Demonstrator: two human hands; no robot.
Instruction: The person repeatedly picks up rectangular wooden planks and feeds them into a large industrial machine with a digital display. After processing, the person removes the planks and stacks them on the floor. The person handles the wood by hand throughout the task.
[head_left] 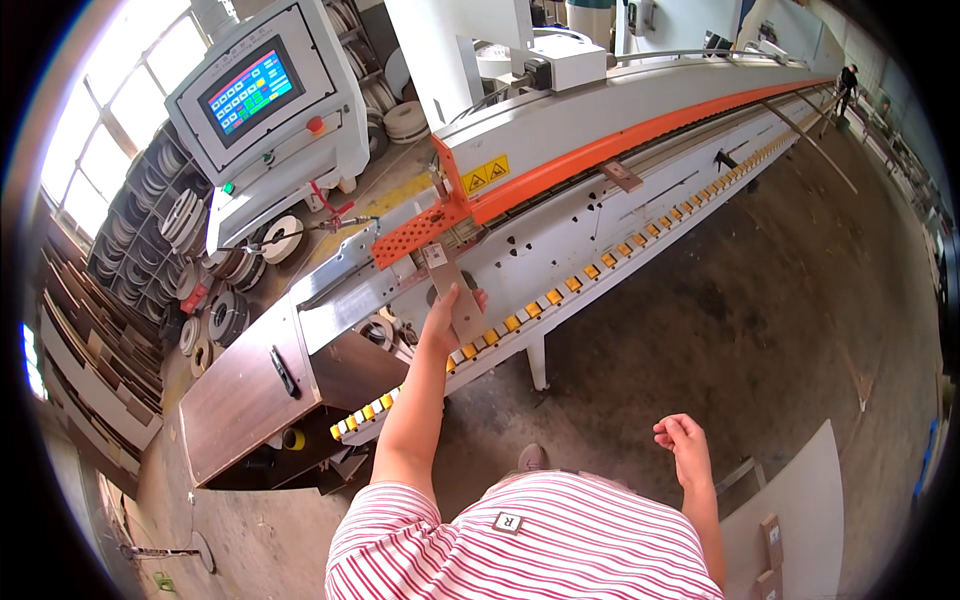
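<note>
A narrow brown wood-grain board (455, 293) with a small white label near its far end is gripped by my left hand (441, 317). My fingers wrap its near part, and its far end lies by the infeed of a long grey edge-banding machine (560, 115), close to the orange perforated guard (415, 237). My right hand (684, 447) hangs free over the floor with nothing in it, fingers loosely bent and apart. A second short brown board (622, 176) sticks out from under the machine's orange beam, farther along to the right.
A row of yellow-and-white rollers (555, 297) edges the machine. A control panel (250, 90) with a lit screen stands at left, near rolls of edge banding (284, 240). A black-handled knife (284, 372) lies on a brown cabinet (240, 400). Far right, another person (847, 88) stands.
</note>
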